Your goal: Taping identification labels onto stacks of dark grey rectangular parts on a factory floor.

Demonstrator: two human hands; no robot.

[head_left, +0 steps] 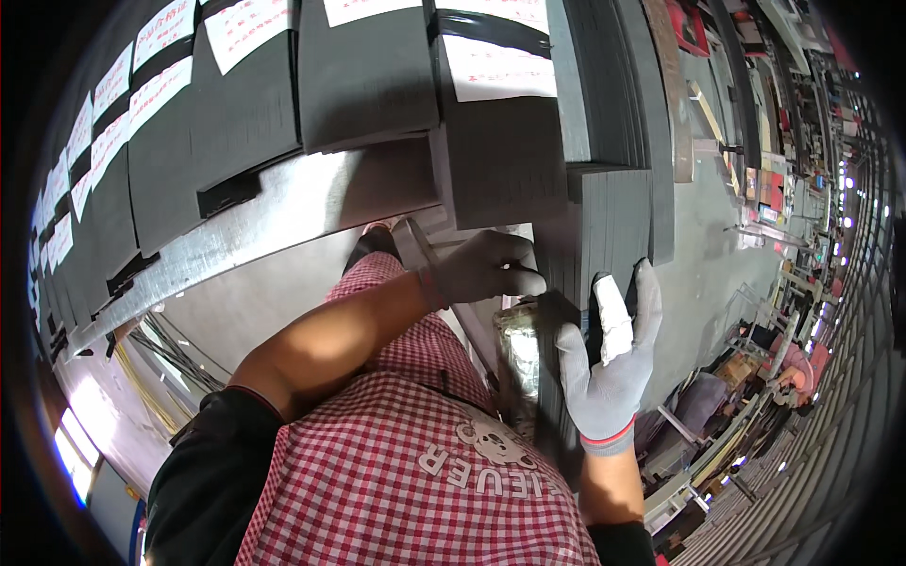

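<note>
Both my hands wear grey gloves. My left hand (483, 269) is closed, its fingers curled beside the near left side of a stack of thin dark grey sheets (612, 222); what its fingertips hold, if anything, is hidden. At the near end of that stack, my right hand (609, 377) has its fingers stretched apart. A white wrapping (613, 319) covers one of its fingers. The fingertips reach the stack's lower edge. Left of the stack stands a strapped dark bundle (505, 160) with white paper labels (498, 71) under a black band.
More labelled dark bundles (368, 85) line the far left along a metal beam (274, 203). A foil-like wrapped piece (519, 344) lies between my hands, close to my checked apron (406, 453). Cables (170, 344) lie low left. Another person (796, 370) is at the far right.
</note>
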